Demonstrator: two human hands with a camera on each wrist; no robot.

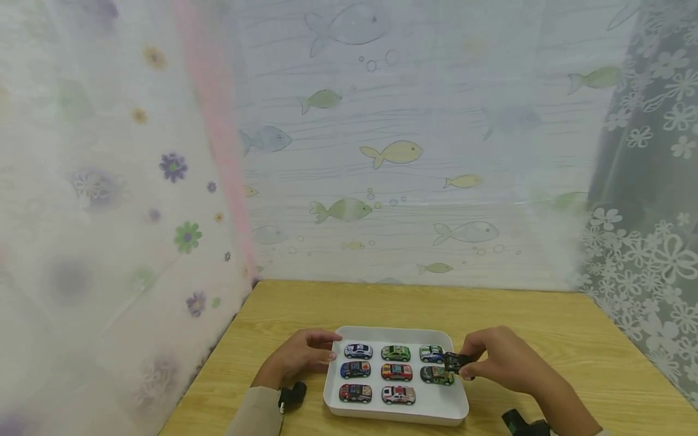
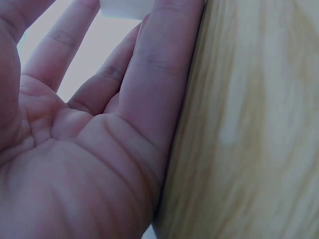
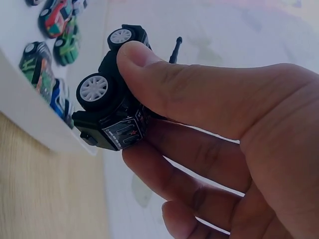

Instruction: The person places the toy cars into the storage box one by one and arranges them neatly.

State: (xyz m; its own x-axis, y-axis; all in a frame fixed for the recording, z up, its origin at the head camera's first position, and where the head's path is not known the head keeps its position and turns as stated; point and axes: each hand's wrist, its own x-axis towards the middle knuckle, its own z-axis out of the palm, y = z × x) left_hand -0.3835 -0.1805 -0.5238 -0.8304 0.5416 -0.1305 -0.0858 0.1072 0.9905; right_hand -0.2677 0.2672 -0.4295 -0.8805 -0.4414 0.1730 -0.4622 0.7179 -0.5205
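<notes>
Above tray's (image 1: 455, 412) right edge, pinched black car (image 1: 454, 362)

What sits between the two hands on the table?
In the head view, the white tray of small toy cars lies between the left hand and the right hand, which pinches a black toy car.

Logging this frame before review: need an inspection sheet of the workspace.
Surface: wooden table, bare wood around the tray.
Job's things: white tray with eight toy cars in rows; black toy car held above its right edge.
Clutter: nothing seen.
Grips: left hand rests open against the tray's left rim; right hand pinches the black toy car.
Cables: nothing seen.
Surroundings: sheer curtains with fish and flower prints.
</notes>
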